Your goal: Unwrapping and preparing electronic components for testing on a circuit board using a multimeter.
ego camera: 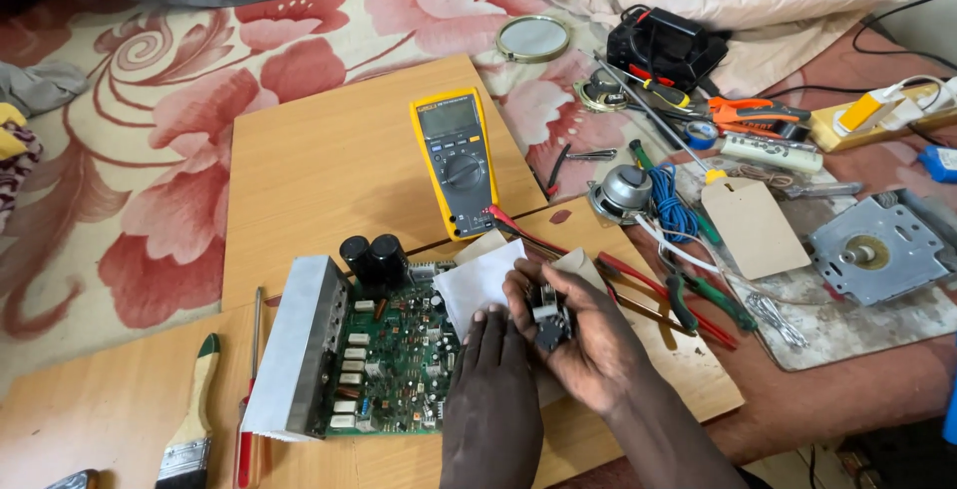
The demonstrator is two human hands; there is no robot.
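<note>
Paintbrush (189,419), screwdriver (249,389), circuit board (394,359), multimeter (456,160) around hands (538,349).

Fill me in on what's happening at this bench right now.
A person's right hand holds a small dark electronic part above a green circuit board with a metal heat sink. The left hand rests on the board, fingertips on a white paper sheet. A yellow multimeter lies behind on a wooden board.
</note>
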